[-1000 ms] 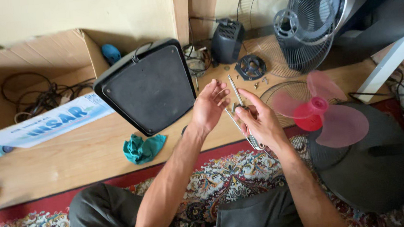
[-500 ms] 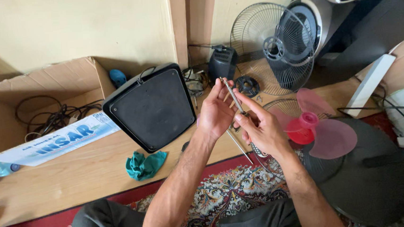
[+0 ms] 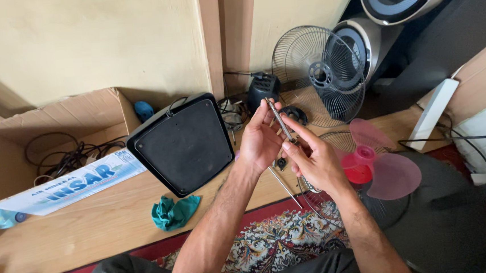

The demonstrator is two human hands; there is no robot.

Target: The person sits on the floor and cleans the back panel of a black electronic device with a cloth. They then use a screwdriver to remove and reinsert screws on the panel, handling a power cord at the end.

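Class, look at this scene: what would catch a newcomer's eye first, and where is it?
At the centre, the left hand and right hand hold a thin metal rod upright between them. Left of them a black square panel leans on the wooden board; a pink fan blade lies to the right.

A teal rag (image 3: 174, 211) lies beside a black panel (image 3: 185, 144) and cardboard box (image 3: 49, 138).
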